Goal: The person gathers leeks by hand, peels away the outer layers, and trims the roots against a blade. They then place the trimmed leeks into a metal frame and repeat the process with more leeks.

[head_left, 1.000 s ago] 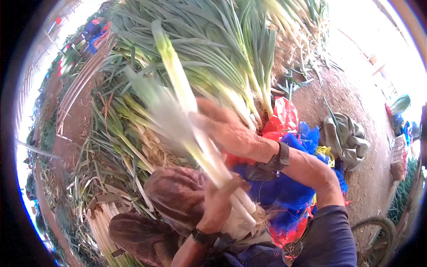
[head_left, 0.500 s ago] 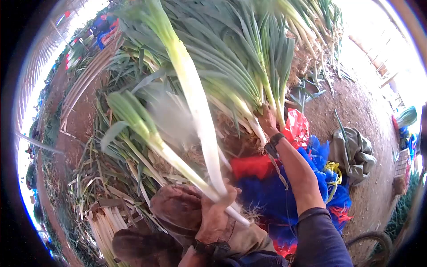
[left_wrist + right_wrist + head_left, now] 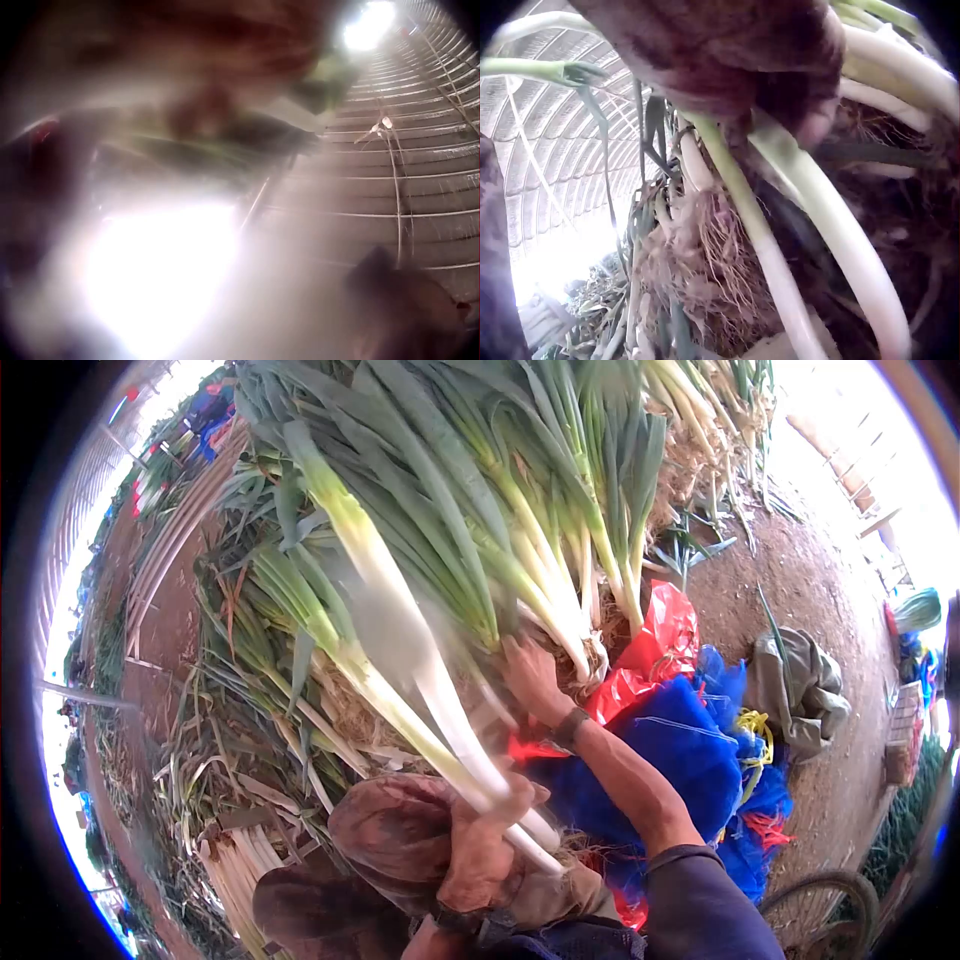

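My left hand (image 3: 478, 852) grips two leeks (image 3: 365, 565) near their root ends, above my knee. Their white shanks cross at the fingers, and the green tops, cut short, point away to the upper left. Over the edge of the leek pile (image 3: 430, 480), my right hand (image 3: 532, 672) reaches down with curled fingers. In the right wrist view those fingers close round a leek (image 3: 840, 217) where its green meets the pale shank. A second thin stem (image 3: 739, 187) runs down beside it. The left wrist view is mostly blurred.
Blue netting (image 3: 635, 760) and a red plastic bag (image 3: 665, 635) lie to the right of my knees. Beyond them a grey-green cloth (image 3: 800, 685) is on the dirt floor. A bundle of pale stems (image 3: 240, 860) lies lower left. A wheel (image 3: 830, 880) stands lower right.
My right hand has left the leeks in my left hand, gone out to the pile, and then shifted left along its edge. The left hand keeps its two leeks low over the knee.
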A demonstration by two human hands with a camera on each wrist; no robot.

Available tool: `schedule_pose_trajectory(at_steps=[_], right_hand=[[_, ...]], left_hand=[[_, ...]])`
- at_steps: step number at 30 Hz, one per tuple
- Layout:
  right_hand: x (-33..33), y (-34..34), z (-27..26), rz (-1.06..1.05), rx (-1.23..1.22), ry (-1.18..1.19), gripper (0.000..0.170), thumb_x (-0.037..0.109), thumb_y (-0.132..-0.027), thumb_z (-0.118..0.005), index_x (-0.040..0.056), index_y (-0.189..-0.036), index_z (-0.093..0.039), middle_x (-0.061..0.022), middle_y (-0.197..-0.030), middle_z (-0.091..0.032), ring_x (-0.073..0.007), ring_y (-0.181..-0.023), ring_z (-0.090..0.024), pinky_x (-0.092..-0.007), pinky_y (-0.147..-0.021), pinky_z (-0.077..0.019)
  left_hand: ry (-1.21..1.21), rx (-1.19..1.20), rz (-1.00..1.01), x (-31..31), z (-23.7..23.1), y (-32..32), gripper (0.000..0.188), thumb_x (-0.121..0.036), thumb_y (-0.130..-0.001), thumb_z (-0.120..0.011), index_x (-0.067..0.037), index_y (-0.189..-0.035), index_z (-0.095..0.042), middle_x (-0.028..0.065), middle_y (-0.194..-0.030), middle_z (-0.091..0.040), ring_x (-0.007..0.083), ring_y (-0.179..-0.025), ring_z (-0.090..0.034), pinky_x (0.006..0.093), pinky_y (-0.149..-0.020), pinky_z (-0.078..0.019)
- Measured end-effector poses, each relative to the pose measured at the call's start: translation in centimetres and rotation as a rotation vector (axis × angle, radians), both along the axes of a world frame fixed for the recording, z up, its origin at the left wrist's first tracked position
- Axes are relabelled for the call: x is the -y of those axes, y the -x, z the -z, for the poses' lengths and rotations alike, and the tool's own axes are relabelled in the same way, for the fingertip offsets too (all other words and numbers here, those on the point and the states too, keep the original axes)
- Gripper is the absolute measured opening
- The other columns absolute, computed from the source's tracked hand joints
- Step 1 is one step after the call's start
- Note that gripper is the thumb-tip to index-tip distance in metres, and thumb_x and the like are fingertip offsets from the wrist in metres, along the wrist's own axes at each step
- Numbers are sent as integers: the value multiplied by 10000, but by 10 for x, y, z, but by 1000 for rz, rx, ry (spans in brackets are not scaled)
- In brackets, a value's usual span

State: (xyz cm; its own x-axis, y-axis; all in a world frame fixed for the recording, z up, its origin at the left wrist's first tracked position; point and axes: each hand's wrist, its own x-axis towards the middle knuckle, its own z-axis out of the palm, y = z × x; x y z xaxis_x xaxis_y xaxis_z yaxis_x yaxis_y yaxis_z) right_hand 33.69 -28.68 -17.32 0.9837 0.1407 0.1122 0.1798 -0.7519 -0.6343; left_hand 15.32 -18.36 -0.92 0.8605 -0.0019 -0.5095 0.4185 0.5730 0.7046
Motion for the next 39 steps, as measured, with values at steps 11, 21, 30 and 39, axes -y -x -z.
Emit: schedule_pose_trajectory(at_steps=[11,21,30,39], right_hand=[[122,-52,63,604,115,-349,322,281,-977,-617,-5,-1116,-665,-115,-944,-691,-180,-866,-626,-318,-809,-492],[144,-143,69,549,-86,-142,443,441,-844,-625,69,-1073,-702,-202,-979,-709,-383,-877,-679,-468,-771,-524],[201,-118,-22,434,-9,72,367,379,-827,-698,62,-1008,-731,-144,-907,-737,-268,-837,-717,-372,-747,-540],[176,-32,-50,94,-429,-800,264,239,-957,-640,14,-1092,-668,-31,-968,-664,-127,-864,-644,-305,-747,-552]], left_hand=[[33,-14,-28,-4,4,-3,410,12,-852,-694,8,-1227,-529,73,-912,-666,240,-874,-690,380,-823,-562],[8,-144,19,7,0,-1,439,-22,-873,-692,38,-1254,-482,93,-929,-647,242,-901,-685,357,-776,-572],[-17,-163,55,11,-5,-2,398,9,-851,-700,-21,-1214,-540,75,-908,-692,230,-884,-684,374,-802,-556],[29,-170,13,15,0,1,410,26,-843,-697,-9,-1219,-537,70,-885,-681,215,-870,-681,352,-794,-547]])
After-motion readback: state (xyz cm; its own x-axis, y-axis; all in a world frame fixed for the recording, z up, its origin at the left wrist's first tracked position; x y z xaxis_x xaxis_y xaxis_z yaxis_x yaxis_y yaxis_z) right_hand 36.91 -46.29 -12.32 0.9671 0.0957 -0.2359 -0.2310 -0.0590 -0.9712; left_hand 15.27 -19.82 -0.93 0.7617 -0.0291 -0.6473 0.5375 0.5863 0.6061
